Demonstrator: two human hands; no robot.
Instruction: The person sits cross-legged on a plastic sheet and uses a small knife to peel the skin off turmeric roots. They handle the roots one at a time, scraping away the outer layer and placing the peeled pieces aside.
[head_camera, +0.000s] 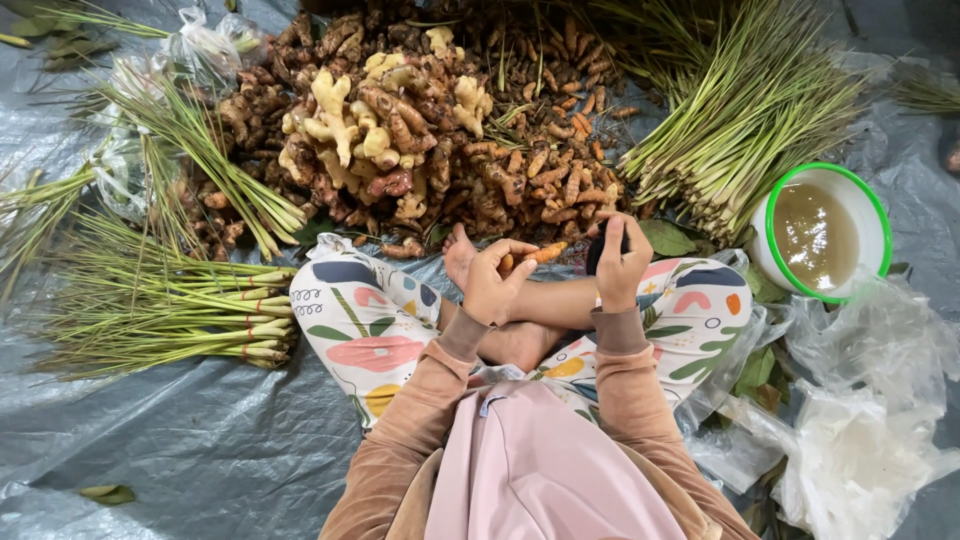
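Being pinched at frame centre in the left hand (492, 283), an orange turmeric root (541, 254) is pointing rightward toward the right hand (620, 262), whose fingers are curling around a dark tool (605, 246).

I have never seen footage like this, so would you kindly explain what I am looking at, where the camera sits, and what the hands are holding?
There is no machine here. The single picture comes from a camera worn on a person's head, looking down at their lap and two bare hands. They sit cross-legged on a grey plastic sheet. The left hand holds a small orange turmeric root. The right hand grips a dark object, too hidden to identify. In front lies a pile of roots, pale ginger among them. Bundles of lemongrass lie at both sides, and a green-rimmed white bowl of cloudy water stands on the right.
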